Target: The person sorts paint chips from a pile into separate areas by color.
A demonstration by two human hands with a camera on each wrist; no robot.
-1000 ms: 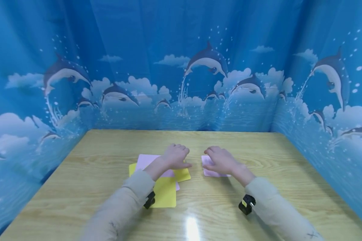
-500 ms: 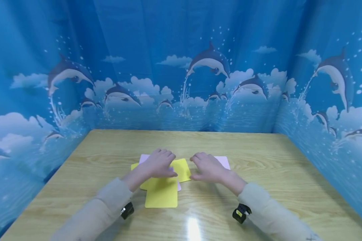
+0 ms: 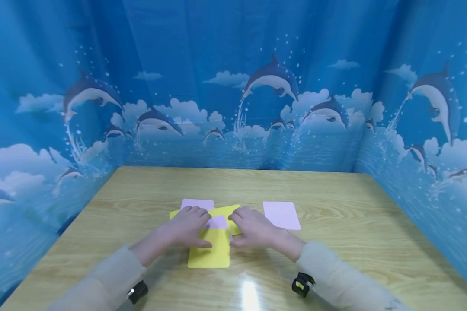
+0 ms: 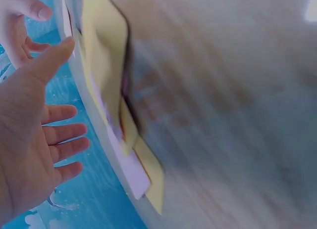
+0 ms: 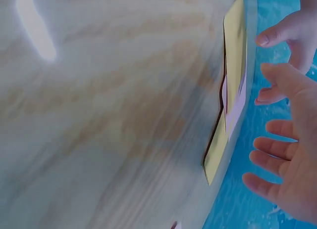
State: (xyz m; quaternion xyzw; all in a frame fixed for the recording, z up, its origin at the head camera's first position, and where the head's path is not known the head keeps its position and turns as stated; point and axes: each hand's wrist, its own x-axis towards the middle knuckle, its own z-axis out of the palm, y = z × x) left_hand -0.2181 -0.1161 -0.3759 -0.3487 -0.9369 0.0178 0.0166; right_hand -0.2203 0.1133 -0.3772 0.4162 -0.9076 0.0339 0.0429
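Note:
An overlapping pile of yellow and pink squares, like paper cards, lies left of the table's middle. In the head view it shows a yellow card in front, a tilted yellow card and a pink card at the back. My left hand is over the pile's left side and hides part of it. Over its right edge is my right hand. Both wrist views show spread fingers with nothing between them: the left hand and the right hand seem raised above the cards.
One separate pink card lies flat on the wooden table, right of the pile. A blue dolphin-print curtain stands behind the table and along its sides. Black wrist cameras hang below the sleeves.
Both hands have moved left and a little nearer the front edge. The right hand has left the separate pink card, which now shows fully, and come over the pile's right edge.

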